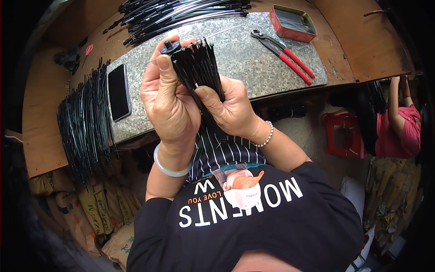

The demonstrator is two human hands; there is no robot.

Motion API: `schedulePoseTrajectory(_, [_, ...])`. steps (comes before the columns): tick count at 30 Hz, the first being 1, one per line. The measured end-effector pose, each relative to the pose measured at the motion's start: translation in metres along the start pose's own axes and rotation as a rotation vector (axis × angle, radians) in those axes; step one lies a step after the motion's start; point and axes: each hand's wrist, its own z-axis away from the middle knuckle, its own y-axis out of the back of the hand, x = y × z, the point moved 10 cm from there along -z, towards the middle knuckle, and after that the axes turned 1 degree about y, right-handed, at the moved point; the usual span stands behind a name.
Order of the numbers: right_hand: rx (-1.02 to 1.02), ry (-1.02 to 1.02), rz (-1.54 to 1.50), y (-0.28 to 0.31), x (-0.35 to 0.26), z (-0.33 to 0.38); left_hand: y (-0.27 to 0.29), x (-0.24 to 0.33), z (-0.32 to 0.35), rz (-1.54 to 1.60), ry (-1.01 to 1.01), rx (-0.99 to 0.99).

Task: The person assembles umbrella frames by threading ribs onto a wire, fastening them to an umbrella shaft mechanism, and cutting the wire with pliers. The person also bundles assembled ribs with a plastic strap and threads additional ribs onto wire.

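Observation:
My left hand (168,102) is closed, thumb and fingers pinching a black plastic umbrella hub (171,47) with a short round stem on top. Fanned out beside and below it is a bundle of thin black umbrella ribs (199,63), whose upper ends reach the hub. Wrapped round the middle of these ribs, my right hand (233,105) lays its thumb across them. A thin metal wire (226,31) sticks out to the right from the rib tops, and a short wire end shows left of my left thumb. The lower rib ends hang before my striped apron.
A stone slab (244,59) tops the wooden bench. On it are red-handled pliers (290,59), a red tin of thin wires (293,26) and a phone (119,93). Black ribs (86,122) lie left; umbrella frames (181,18) lie behind. A red stool (342,133) and another person (401,122) are right.

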Motion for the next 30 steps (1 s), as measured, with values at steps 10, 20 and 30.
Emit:
schedulePoseTrajectory(10, [-0.034,0.058,0.033,-0.003,0.004,0.000,-0.015,-0.006,0.001,0.018,0.092,0.052])
schedulePoseTrajectory(20, [0.037,0.120,0.080,-0.002,-0.005,0.003,-0.002,-0.007,0.000,-0.028,0.153,-0.136])
schedulePoseTrajectory(30, [0.029,0.075,0.119,0.001,0.007,0.002,0.008,-0.017,0.001,0.076,0.227,-0.033])
